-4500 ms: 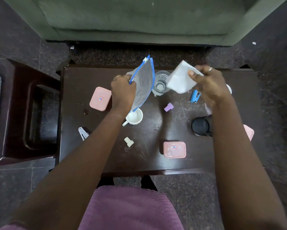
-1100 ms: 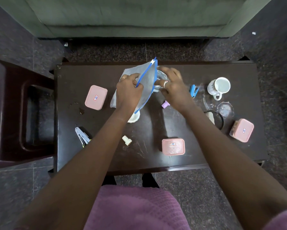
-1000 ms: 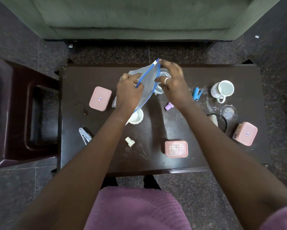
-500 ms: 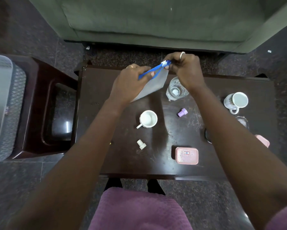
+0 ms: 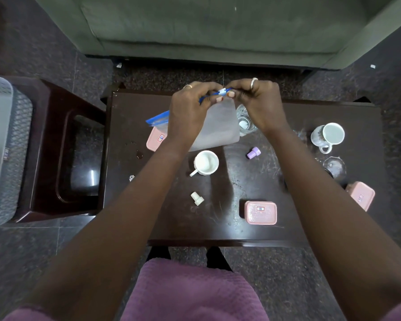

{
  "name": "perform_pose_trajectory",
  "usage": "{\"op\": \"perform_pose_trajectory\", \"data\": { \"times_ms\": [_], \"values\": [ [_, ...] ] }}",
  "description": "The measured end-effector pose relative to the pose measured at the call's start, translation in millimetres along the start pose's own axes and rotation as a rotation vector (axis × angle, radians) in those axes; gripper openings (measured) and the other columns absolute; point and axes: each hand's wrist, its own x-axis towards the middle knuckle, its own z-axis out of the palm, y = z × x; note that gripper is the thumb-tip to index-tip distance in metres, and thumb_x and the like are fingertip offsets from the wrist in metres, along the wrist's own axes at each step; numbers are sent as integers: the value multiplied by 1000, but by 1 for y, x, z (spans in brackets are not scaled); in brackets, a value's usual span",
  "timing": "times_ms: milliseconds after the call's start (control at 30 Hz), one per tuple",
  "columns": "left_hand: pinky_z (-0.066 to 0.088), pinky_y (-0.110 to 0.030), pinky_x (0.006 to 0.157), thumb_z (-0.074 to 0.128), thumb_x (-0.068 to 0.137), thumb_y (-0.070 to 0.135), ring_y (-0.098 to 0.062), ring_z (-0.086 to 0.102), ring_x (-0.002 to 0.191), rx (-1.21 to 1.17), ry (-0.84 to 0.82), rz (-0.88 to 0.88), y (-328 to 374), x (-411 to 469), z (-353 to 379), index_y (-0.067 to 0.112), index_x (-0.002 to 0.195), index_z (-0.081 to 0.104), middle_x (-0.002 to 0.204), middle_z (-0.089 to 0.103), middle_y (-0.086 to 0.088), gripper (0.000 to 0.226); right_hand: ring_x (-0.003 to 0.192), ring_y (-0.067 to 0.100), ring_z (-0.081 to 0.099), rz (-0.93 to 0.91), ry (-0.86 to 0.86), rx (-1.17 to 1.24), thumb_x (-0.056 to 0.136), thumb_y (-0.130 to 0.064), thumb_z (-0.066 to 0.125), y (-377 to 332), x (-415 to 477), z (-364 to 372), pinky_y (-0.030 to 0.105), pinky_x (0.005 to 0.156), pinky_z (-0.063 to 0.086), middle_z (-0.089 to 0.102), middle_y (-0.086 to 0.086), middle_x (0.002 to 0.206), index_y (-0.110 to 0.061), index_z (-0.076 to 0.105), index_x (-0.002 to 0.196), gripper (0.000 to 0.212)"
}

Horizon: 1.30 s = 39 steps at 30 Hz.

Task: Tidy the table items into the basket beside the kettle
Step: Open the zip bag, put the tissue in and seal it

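Note:
Above the far side of the dark table, both hands hold a clear zip bag with a blue zip strip. My left hand grips the strip near its middle. My right hand pinches the white slider at the strip's right end. The bag hangs flat below them. A grey mesh basket stands at the far left, cut by the frame edge. On the table lie a small white cup, a white cap, a purple cap and three pink boxes.
A glass stands behind the bag. A white mug and a clear glass lid are at the right. A dark wooden stool sits between table and basket. A green sofa lies beyond the table.
My right hand put white paper into the bag, then took hold of the slider. The bag has turned from upright to hanging flat with the strip level. The view has shifted right.

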Motion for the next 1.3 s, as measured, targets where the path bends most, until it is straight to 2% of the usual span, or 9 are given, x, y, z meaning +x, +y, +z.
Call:
{"op": "perform_pose_trajectory", "data": {
  "times_ms": [233,333,533,633,667,733,900,1067,1300],
  "values": [
    [41,-23,73,67,80,12,-15,58,79,11,16,-12,8,-2,15,7,88,71,89,69,-8,11,74,12,56,-29,196,-63,80,-5,62,2,-13,8,15,67,40,71,13,82,-2,71,84,10],
    [43,-31,74,65,79,9,-21,60,83,47,27,-6,11,-2,20,7,86,69,88,68,-8,8,72,12,54,-31,237,-85,79,-1,60,3,-15,11,12,65,38,69,16,80,1,69,81,10],
    [37,-24,74,62,81,6,-25,58,87,63,10,14,6,-4,22,2,88,65,91,66,-10,8,71,13,53,23,276,-70,77,1,59,5,-17,14,24,66,41,68,14,78,0,69,79,10],
    [41,-33,97,61,82,5,-24,57,87,70,18,-5,-3,-6,18,2,88,65,91,66,-11,7,70,12,52,53,284,-45,77,1,59,9,-15,12,18,65,39,64,7,74,-1,69,78,10],
    [35,-40,106,60,83,5,-23,57,87,82,18,-13,-6,-6,18,2,88,64,91,65,-11,7,69,12,52,68,290,-33,78,1,59,10,-14,12,16,63,38,62,4,72,-1,69,77,10],
    [18,-39,116,59,85,5,-21,57,88,120,25,-18,-12,-7,17,2,89,63,92,65,-10,7,69,10,51,102,303,-6,78,2,58,11,-13,11,14,62,37,59,0,72,-2,68,76,11],
    [6,-34,116,58,85,4,-23,57,93,177,53,-14,-24,-6,6,3,88,63,94,64,-9,6,61,1,46,176,354,53,77,2,58,14,-7,9,9,59,35,56,-4,67,-4,68,74,12],
    [7,-35,116,56,84,3,-23,57,90,227,76,-40,-42,-5,-5,4,88,63,93,64,-11,8,59,-2,43,247,387,119,76,3,57,18,-3,4,12,58,34,54,-2,66,-7,66,71,15],
    [15,-39,115,47,86,1,-11,48,84,248,120,37,-60,-1,-6,3,86,61,91,61,-10,14,58,2,42,299,406,145,75,3,54,18,1,1,20,59,35,51,-9,60,-19,60,67,24]
  ]
}}
